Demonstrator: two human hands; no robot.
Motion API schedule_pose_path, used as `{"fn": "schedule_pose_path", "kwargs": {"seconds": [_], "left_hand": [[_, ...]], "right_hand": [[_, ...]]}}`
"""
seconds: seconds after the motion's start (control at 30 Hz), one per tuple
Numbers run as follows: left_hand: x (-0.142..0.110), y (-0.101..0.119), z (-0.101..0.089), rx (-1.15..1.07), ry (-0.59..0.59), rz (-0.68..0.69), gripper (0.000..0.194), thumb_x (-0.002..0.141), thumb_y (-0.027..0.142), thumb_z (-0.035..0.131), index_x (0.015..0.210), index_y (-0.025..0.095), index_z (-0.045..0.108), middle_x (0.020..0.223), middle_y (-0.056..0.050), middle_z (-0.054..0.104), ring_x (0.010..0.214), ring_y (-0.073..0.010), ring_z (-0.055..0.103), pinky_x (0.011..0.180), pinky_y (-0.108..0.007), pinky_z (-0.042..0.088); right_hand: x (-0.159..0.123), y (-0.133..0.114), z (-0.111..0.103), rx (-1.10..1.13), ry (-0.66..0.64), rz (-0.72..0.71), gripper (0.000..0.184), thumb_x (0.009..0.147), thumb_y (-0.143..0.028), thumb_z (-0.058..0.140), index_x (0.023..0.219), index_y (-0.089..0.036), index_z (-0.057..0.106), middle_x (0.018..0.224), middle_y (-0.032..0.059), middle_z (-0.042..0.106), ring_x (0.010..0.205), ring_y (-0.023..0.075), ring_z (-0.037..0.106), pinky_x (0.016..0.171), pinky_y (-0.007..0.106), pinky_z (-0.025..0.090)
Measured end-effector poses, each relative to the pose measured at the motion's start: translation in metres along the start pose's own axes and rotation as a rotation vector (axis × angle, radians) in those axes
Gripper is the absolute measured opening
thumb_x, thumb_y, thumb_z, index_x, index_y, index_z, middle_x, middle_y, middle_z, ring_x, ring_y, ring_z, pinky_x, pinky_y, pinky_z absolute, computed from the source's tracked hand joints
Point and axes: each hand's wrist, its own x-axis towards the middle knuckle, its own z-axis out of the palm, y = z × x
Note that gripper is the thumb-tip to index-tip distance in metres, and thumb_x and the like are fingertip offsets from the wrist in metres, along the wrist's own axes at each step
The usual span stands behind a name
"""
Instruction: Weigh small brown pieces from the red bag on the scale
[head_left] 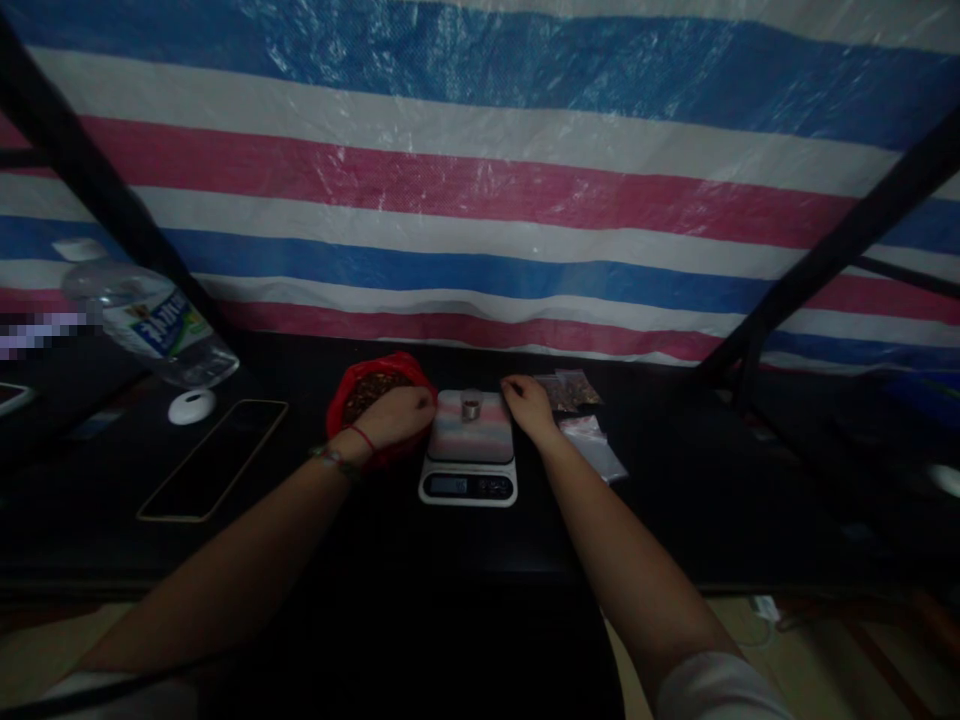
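l arm (255,560) & r arm (615,540) fwd, l hand (403,412) & r hand (529,403) loosely curled

Red bag (339,398), white scale (471,467), black table (712,500)
At twelve o'clock, blue, white and pink stripes cross the sheet (480,185).

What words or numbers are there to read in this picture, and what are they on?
None is clear enough to quote for sure.
Bottle: white characters on the label, too blurred and tilted to read.
Scale: digits on the screen, too small and blurred to be certain.
Buttons on the scale: tiny marks, too small to read.
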Motion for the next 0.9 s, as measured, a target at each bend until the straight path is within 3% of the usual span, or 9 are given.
{"fn": "schedule_pose_path", "kwargs": {"seconds": [0.13, 0.3, 0.4, 0.5, 0.67, 0.77, 0.9], "left_hand": [[-0.001, 0.001, 0.001, -0.021, -0.015, 0.034, 0.028, 0.084, 0.030, 0.039, 0.077, 0.016, 0.063, 0.083, -0.008, 0.068, 0.077, -0.0197, 0.063, 0.073, -0.029, 0.044], [-0.003, 0.000, 0.002, 0.001, 0.037, -0.017, 0.035, 0.088, 0.035, 0.037, 0.082, 0.016, 0.065, 0.086, -0.009, 0.069, 0.078, -0.0197, 0.063, 0.074, -0.029, 0.044], [-0.004, -0.002, 0.000, 0.043, -0.013, 0.004, 0.037, 0.088, 0.035, 0.037, 0.082, 0.015, 0.066, 0.087, -0.010, 0.069, 0.079, -0.0206, 0.064, 0.076, -0.031, 0.045], [-0.001, -0.007, -0.010, 0.116, -0.046, 0.023, 0.035, 0.087, 0.032, 0.038, 0.084, 0.015, 0.068, 0.091, -0.011, 0.070, 0.082, -0.0210, 0.064, 0.080, -0.031, 0.046], [0.015, -0.024, -0.042, 0.225, 0.038, -0.014, 0.036, 0.086, 0.034, 0.038, 0.092, 0.016, 0.069, 0.094, -0.010, 0.070, 0.083, -0.0216, 0.064, 0.076, -0.030, 0.046], [0.018, -0.038, -0.048, 0.261, 0.026, 0.054, 0.035, 0.085, 0.034, 0.039, 0.086, 0.017, 0.069, 0.090, -0.008, 0.070, 0.080, -0.0203, 0.063, 0.075, -0.029, 0.046], [0.010, -0.051, -0.037, 0.244, 0.068, 0.170, 0.036, 0.087, 0.038, 0.040, 0.091, 0.018, 0.069, 0.099, -0.009, 0.068, 0.091, -0.0213, 0.062, 0.085, -0.031, 0.045]], "right_hand": [[0.000, 0.001, 0.000, 0.008, -0.010, -0.002, 0.023, 0.087, -0.027, 0.050, 0.091, -0.018, 0.071, 0.095, 0.0079, 0.070, 0.092, 0.0218, 0.063, 0.086, 0.035, 0.047], [-0.001, 0.001, -0.002, 0.018, -0.009, -0.002, 0.023, 0.086, -0.026, 0.050, 0.090, -0.019, 0.071, 0.094, 0.0078, 0.070, 0.093, 0.0219, 0.063, 0.086, 0.035, 0.047], [-0.001, 0.000, -0.002, 0.025, -0.010, 0.002, 0.024, 0.086, -0.028, 0.050, 0.090, -0.017, 0.071, 0.094, 0.0089, 0.070, 0.092, 0.0225, 0.063, 0.085, 0.036, 0.047], [-0.001, 0.000, -0.002, 0.032, -0.008, 0.017, 0.024, 0.086, -0.028, 0.050, 0.089, -0.017, 0.071, 0.093, 0.0089, 0.070, 0.091, 0.0225, 0.063, 0.085, 0.036, 0.047], [-0.002, -0.002, -0.002, 0.029, 0.005, 0.009, 0.024, 0.085, -0.029, 0.049, 0.088, -0.019, 0.071, 0.093, 0.0078, 0.071, 0.091, 0.0220, 0.063, 0.085, 0.036, 0.047], [-0.002, -0.003, -0.003, 0.038, 0.005, 0.019, 0.024, 0.085, -0.030, 0.049, 0.088, -0.019, 0.071, 0.093, 0.0078, 0.071, 0.092, 0.0217, 0.063, 0.086, 0.035, 0.047], [-0.003, -0.004, -0.004, 0.042, 0.021, 0.028, 0.024, 0.085, -0.029, 0.049, 0.088, -0.019, 0.071, 0.094, 0.0075, 0.071, 0.092, 0.0219, 0.063, 0.086, 0.036, 0.047]]}}
